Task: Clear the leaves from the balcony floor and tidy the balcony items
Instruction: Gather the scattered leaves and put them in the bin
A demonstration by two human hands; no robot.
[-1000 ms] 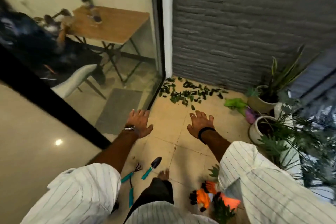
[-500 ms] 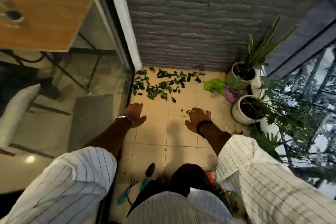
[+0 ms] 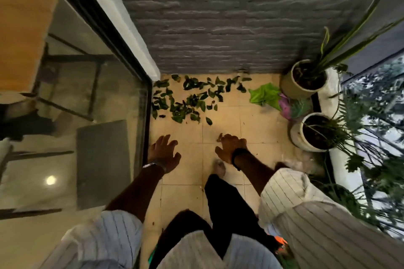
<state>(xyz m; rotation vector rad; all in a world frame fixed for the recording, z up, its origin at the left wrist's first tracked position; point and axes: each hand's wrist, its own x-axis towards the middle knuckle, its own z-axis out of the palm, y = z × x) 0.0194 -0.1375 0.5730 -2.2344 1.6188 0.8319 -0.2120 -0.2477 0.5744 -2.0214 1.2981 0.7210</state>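
Observation:
Several dark green leaves lie scattered on the tiled balcony floor at the foot of the grey brick wall. My left hand hangs above the tiles near the glass door, fingers spread and holding nothing. My right hand hovers beside it, fingers loosely bent and empty. Both hands are short of the leaves. A bare foot steps forward below my right wrist.
A glass sliding door bounds the left side. A green cloth and a purple item lie by two white plant pots at the right. Foliage and a railing line the right edge. An orange item peeks out behind my leg.
I have stepped toward the leaves and the view tilted down. The trowel and shears at my feet have dropped out of sight. Both hands stay empty and moved forward.

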